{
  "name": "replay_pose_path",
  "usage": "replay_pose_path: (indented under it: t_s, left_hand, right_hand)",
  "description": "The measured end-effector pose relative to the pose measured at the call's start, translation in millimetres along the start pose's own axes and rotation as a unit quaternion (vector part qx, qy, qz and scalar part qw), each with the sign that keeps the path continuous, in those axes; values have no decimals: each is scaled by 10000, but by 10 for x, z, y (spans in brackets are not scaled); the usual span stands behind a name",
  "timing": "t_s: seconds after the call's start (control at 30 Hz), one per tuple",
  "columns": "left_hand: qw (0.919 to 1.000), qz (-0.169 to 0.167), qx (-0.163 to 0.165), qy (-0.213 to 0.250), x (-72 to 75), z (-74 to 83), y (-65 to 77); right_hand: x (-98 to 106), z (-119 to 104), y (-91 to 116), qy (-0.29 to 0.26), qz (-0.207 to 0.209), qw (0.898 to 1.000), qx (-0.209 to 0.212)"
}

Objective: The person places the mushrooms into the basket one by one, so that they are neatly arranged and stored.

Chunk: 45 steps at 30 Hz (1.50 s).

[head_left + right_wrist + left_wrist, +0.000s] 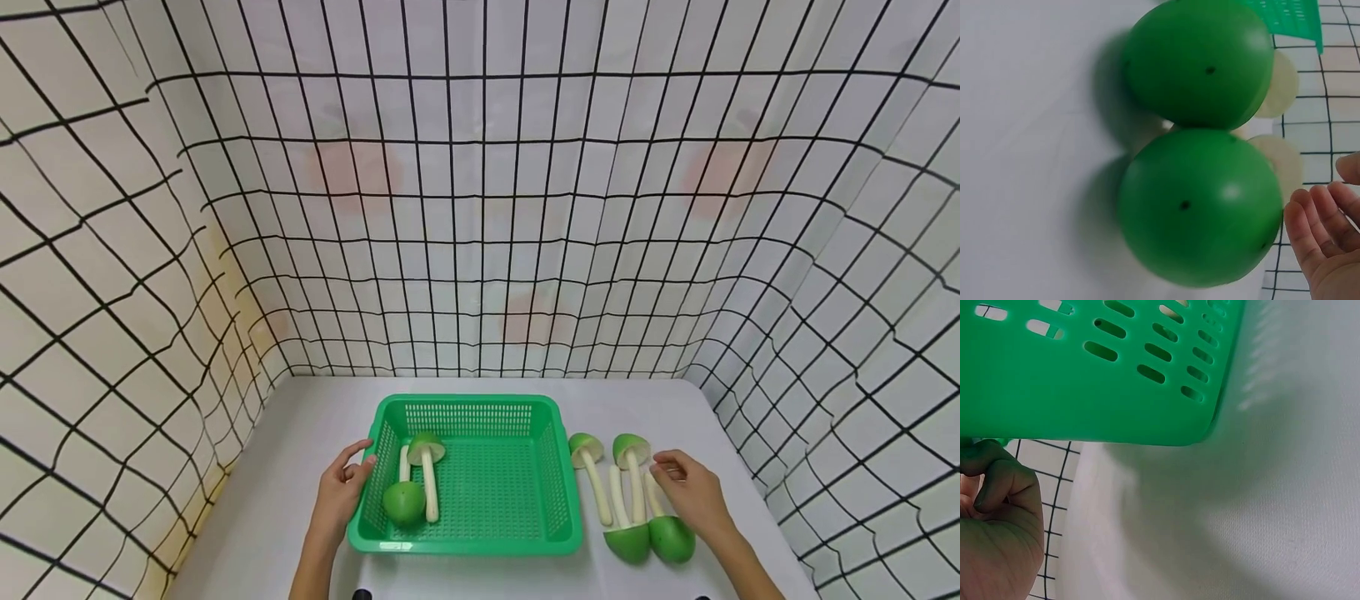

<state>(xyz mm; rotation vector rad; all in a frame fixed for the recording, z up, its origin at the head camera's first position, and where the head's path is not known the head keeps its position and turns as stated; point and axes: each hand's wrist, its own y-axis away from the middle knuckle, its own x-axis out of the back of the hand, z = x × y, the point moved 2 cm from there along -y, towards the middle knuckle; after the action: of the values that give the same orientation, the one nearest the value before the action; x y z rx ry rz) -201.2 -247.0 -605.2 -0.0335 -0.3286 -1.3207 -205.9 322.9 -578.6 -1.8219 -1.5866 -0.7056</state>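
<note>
A green plastic basket (pixel 495 547) stands on the white table, with two toy mushrooms, green-capped and pale-stemmed, at its left end: one mushroom (pixel 430 487) has its cap toward the back, the other mushroom (pixel 403 504) its cap toward the front. My left hand (pixel 341 492) holds the basket's left rim with bent fingers, the thumb by the edge. Right of the basket lie several more mushrooms (pixel 627 543). My right hand (pixel 693 496) hovers over the rightmost mushroom (pixel 672 540), its fingers loosely bent with nothing between them; in the right wrist view its fingertips show beside a round green cap (pixel 1200 209).
A white backdrop with a black grid (pixel 480 196) encloses the table (pixel 300 417) at the back and both sides. The mushrooms on the right lie close together, stems side by side, the leftmost mushroom (pixel 592 475) right beside the basket's wall.
</note>
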Motion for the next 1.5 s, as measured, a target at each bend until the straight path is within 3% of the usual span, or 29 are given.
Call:
replay_pose_path:
  t_s: [0.3, 0.5, 0.73, 1.0, 1.2, 1.5]
  left_hand:
    - [9999, -59, 155, 36, -2, -5, 16]
    - [10000, -29, 6, 65, 3, 10, 10]
    - [9999, -7, 0, 105, 1, 17, -7]
    - [9999, -13, 21, 125, 11, 5, 1]
    - [10000, 7, 13, 97, 19, 10, -14]
    - [9999, -26, 58, 100, 5, 22, -1]
  right_hand:
    - [16, 182, 47, 233, -149, 9991, -331]
    - [10, 303, 25, 286, -142, 9988, -370]
    - [-19, 393, -4, 390, -411, 9967, -584]
    - [-101, 466, -20, 275, -771, 9929, -865]
    - [-177, 491, -48, 35, -900, 9928, -786]
    - [-195, 500, -27, 173, -1125, 9890, -950]
